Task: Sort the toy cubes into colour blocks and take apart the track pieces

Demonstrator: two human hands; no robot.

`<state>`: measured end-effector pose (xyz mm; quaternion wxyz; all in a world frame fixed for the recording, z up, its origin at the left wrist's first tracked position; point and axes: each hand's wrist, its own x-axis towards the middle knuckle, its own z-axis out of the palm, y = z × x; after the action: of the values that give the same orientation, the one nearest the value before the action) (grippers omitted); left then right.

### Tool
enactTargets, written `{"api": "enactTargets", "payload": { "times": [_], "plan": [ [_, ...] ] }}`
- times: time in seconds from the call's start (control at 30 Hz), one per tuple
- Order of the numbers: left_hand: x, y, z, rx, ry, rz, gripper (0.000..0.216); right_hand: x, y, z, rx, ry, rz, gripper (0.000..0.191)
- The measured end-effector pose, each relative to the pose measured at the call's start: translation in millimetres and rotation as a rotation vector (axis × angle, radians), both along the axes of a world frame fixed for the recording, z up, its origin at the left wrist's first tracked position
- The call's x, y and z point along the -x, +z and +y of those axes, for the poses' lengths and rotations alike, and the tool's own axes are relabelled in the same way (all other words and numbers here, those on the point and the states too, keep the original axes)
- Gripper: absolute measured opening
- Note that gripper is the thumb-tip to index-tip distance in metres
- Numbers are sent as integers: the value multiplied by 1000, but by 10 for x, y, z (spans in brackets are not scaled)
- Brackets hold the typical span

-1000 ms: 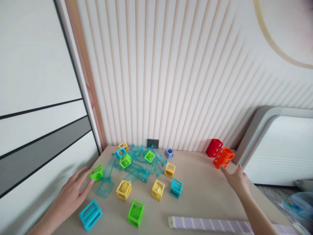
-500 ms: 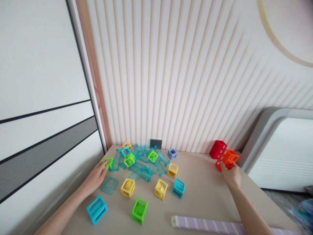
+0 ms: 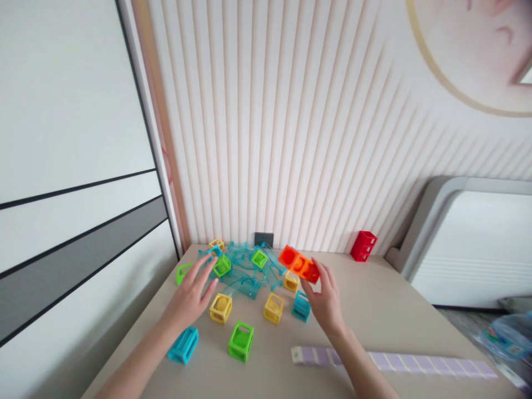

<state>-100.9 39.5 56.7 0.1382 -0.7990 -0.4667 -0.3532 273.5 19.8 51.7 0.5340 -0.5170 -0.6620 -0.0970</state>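
Observation:
My right hand is closed on a joined row of orange cube blocks, raised and tilted above the table. Its thumb and fingers grip the reddish near end. My left hand is open with fingers spread, holding nothing. Left of its fingertips is a green block; below its wrist sits a blue block. Around the middle lie yellow blocks, a green block and another blue block. Behind them, clear teal track pieces are heaped with several blocks among them.
A red block stack stands at the table's back right. Along the front lies a purple segmented strip, crossed by my right forearm. A black wall socket is set in the ribbed wall behind. A white cabinet borders the left.
My right hand has lifted the orange blocks away from the red stack and carried them left toward the middle. My left hand has let go of the green block and moved right.

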Motion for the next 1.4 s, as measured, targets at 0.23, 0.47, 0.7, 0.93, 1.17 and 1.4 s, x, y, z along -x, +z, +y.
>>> {"api": "enactTargets", "payload": {
  "times": [0.23,0.47,0.7,0.93,1.17,1.4],
  "plan": [
    [-576,345,-497,-46,-296,241,75,217,55,-371,-187,246,-449,55],
    [-731,434,-722,44,-471,224,56,343,136,-487,-210,360,-491,41],
    [-358,422,-722,104,-401,35,48,334,116,-527,-167,366,-409,44],
    [601,65,-476,184,153,-155,48,139,-49,-419,-40,196,-49,39],
    [918,-303,-376,393,234,-232,34,192,-93,-411,46,125,73,34],
    [848,-477,-412,485,236,-365,44,194,-99,-428,70,140,56,32]
  ]
}}
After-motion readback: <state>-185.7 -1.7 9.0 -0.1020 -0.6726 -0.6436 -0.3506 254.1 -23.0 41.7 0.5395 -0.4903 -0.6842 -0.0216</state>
